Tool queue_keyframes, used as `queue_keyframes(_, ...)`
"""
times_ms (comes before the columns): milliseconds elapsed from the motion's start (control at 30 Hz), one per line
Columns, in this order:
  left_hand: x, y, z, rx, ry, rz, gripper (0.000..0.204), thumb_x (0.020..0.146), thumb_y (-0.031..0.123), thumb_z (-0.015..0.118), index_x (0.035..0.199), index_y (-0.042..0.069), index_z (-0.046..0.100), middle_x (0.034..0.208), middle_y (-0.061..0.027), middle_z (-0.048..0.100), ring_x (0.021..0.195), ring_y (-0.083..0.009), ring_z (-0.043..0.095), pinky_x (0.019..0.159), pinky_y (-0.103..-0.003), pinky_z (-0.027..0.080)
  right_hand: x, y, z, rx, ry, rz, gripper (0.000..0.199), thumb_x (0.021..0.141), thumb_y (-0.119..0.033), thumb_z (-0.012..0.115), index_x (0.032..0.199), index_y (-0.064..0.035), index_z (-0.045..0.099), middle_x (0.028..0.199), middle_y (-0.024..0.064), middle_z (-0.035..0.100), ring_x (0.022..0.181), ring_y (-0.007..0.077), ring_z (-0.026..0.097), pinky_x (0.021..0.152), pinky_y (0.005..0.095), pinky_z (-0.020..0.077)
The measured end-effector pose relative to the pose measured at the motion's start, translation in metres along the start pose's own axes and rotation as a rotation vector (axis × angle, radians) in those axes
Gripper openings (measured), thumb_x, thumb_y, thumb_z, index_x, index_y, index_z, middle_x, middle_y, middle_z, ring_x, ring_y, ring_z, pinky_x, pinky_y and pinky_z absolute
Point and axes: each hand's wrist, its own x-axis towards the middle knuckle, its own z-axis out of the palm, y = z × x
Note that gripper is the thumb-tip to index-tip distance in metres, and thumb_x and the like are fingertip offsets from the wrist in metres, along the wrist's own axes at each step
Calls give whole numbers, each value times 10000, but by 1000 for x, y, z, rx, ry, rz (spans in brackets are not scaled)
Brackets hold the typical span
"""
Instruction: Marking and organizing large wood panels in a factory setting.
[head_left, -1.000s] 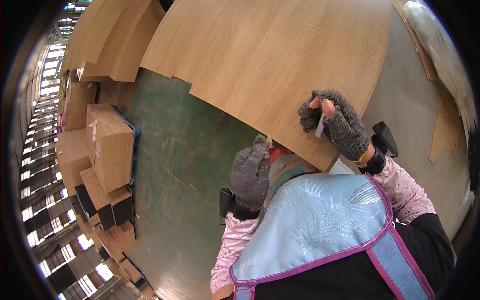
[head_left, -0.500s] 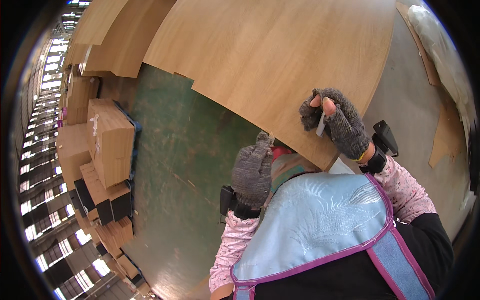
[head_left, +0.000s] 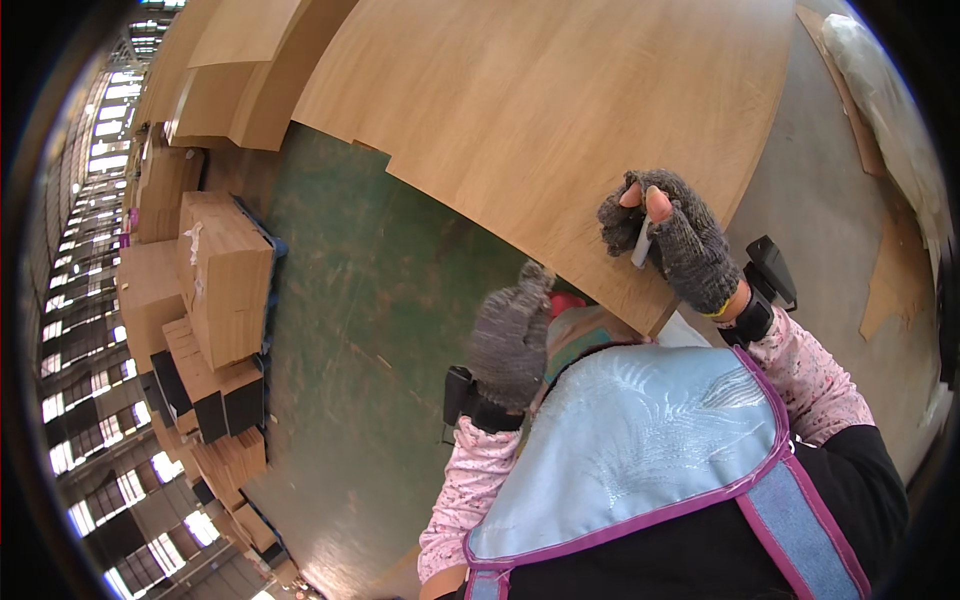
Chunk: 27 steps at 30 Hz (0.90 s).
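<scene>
A large light-brown wood veneer sheet point(head_left: 560, 110) lies in front of me. My right hand point(head_left: 668, 238), in a grey fingerless glove, rests on the sheet near its lower edge and grips a small white stick-like tool point(head_left: 641, 247). My left hand point(head_left: 510, 335), also in a grey glove, is at the sheet's lower edge with its fingers curled; a red object point(head_left: 566, 302) shows just beside it, and what the hand grips is hidden. Both wrists carry black devices. A light-blue apron with purple trim point(head_left: 640, 440) covers my front.
Green floor point(head_left: 370, 300) spreads to the left of the sheet. Stacks of wood sheets on dark pallets point(head_left: 215, 290) stand at the left. More veneer sheets point(head_left: 240, 70) lie at the upper left. Grey floor with brown scraps point(head_left: 900, 270) and a white bundle point(head_left: 880, 90) are at the right.
The view has shifted slightly; both hands stay at the sheet's lower edge, with the right hand still gripping the white tool.
</scene>
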Motion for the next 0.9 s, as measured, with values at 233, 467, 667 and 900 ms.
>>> queue_keyframes(233, -27, 6, 2, -163, -96, -69, 253, 925, 17, 590, 1173, 29, 635, 935, -114, 664, 796, -215, 630, 687, -345, 515, -5, 10, 4, 4, 16, 5, 383, 1014, -395, 499, 1070, -22, 567, 968, 103, 637, 849, 184, 622, 762, 331, 527)
queue_keyframes(467, -29, 28, -4, -590, -130, -826, 202, 959, 125, 591, 1102, -10, 636, 754, -101, 680, 631, -157, 638, 591, -311, 508, -5, 7, 9, 23, 12, 12, 358, 1014, -362, 511, 1064, -16, 585, 957, 95, 649, 844, 174, 634, 771, 310, 527)
queue_keyframes(667, -22, 38, 5, -284, -175, -597, 184, 945, 200, 649, 968, 18, 641, 688, -89, 630, 595, -114, 585, 540, -295, 468, -3, 6, 11, 43, -5, 8, 358, 1010, -366, 517, 1062, -18, 582, 968, 96, 652, 846, 173, 641, 770, 309, 528)
queue_keyframes(900, -7, 36, -3, -207, -111, -734, 206, 951, 235, 649, 985, 33, 661, 660, -66, 624, 590, -110, 579, 561, -288, 479, -4, 10, 6, 49, -14, 21, 334, 1018, -333, 512, 1069, -12, 588, 996, 99, 666, 861, 165, 658, 779, 302, 540)
